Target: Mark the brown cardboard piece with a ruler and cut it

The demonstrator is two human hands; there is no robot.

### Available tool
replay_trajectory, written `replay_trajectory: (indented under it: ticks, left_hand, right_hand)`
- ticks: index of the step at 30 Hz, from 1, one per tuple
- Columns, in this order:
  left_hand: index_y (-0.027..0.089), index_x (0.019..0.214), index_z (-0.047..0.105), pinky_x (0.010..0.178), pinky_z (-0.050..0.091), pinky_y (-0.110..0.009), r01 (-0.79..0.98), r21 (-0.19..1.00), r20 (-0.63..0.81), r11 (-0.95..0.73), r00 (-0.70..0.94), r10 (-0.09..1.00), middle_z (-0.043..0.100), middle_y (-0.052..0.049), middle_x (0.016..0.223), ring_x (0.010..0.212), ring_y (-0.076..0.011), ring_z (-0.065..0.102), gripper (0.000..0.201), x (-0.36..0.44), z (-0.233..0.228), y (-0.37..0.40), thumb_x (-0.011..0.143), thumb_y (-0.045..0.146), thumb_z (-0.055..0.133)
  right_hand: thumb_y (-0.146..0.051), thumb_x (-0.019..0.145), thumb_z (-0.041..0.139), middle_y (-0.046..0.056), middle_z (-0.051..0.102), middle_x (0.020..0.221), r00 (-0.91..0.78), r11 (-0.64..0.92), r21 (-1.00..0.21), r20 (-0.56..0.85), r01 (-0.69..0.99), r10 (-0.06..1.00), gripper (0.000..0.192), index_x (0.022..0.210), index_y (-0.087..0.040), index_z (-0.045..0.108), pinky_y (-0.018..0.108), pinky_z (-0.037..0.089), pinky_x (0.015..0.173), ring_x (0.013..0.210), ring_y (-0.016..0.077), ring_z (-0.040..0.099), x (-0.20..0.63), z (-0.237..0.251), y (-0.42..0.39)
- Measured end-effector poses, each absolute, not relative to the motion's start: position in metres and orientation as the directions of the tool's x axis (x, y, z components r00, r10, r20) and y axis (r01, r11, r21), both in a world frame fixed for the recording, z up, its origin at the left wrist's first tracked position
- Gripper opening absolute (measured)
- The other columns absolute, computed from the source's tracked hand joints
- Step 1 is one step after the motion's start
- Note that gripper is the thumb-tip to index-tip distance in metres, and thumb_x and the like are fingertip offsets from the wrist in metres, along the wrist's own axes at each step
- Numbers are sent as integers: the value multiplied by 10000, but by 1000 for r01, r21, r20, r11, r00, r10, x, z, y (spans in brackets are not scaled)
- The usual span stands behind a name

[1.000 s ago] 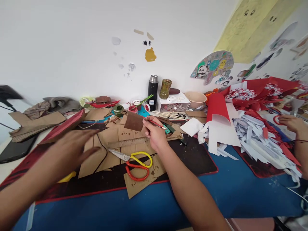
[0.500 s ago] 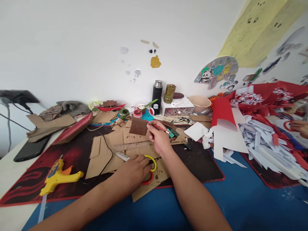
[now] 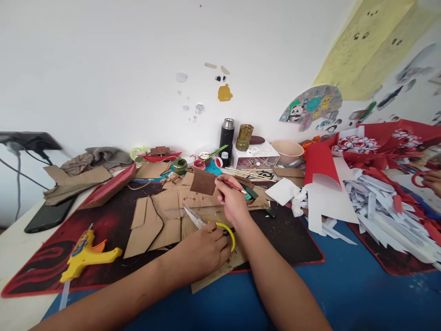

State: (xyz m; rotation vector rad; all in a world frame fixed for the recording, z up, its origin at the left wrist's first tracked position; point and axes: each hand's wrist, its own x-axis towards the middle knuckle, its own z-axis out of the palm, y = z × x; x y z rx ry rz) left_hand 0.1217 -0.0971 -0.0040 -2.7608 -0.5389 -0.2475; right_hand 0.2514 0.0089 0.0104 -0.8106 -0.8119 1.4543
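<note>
**Scissors (image 3: 197, 221) and a brown piece (image 3: 202, 182) held above cardboard**

The left hand (image 3: 203, 252) has its fingers curled shut around the handles of the scissors; one yellow loop shows beyond the knuckles, the other is hidden. The blades point up and to the left, their tip apart from the brown piece; how far they are parted cannot be told. The right hand (image 3: 232, 200), just beyond the left, has its fingers pinched on the near right corner of the brown piece, a small flat four-sided sheet. A red pencil (image 3: 237, 186) lies across the same fingers, slanting down to the right.

Beneath, cut cardboard (image 3: 144, 241) lies over a dark, red-edged mat (image 3: 285, 234), with a black cord (image 3: 161, 224) curving across it. A yellow glue gun (image 3: 86, 255) rests at the left of the mat, near a black phone (image 3: 48, 216) and a red-sided cardboard tray (image 3: 110, 188).

Along the wall stand a black flask (image 3: 226, 138), an olive cup (image 3: 245, 138) on a white box (image 3: 260, 161), and a pale bowl (image 3: 287, 151). To the right, a curled red sheet (image 3: 320, 168) and a heap of white paper strips (image 3: 374, 220) cover part of the tabletop (image 3: 344, 294), blue in front. A co-worker's hand (image 3: 433, 180) shows at the right edge, at a red loop (image 3: 416, 180).
</note>
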Motion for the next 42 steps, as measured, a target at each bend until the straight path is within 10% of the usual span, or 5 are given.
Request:
replay_trajectory:
  ticks: [20, 29, 42]
  left_hand:
    - [186, 1149, 816, 991, 587, -377, 497, -177, 136, -849, 867, 479, 855, -103, 1171, 1120, -245, 778, 205, 112, 0, 5, 1033, 103, 669]
    - [207, 1556, 647, 1203, 510, -455, 632, 16, 197, -775, 758, 622, 758, -129, 1531, 1425, -267, 687, 433, 77, 26, -84, 1148, 235, 506]
    - [235, 1344, 793, 983, 637, -552, 929, -139, 274, -343, 369, 888, 828, -152, 1263, 1174, -369, 770, 510, -30, 0, -198, 995, 73, 459]
  right_hand:
    - [-445, 779, 894, -93, 489, 511, 88, 137, -882, 109, -451, 990, 320, 875, -239, 668, 240, 209, 477, 458, 94, 375, 256, 12, 9]
    - [-415, 747, 901, -92, 511, 509, 77, 127, -873, 103, -470, 992, 324, 864, -234, 660, 233, 185, 460, 430, 78, 361, 255, 11, 9]
    - [-391, 712, 923, -58, 610, 694, 67, 112, -914, 94, -389, 993, 317, 872, -231, 700, 232, 207, 434, 459, 63, 414, 253, 5, 6]
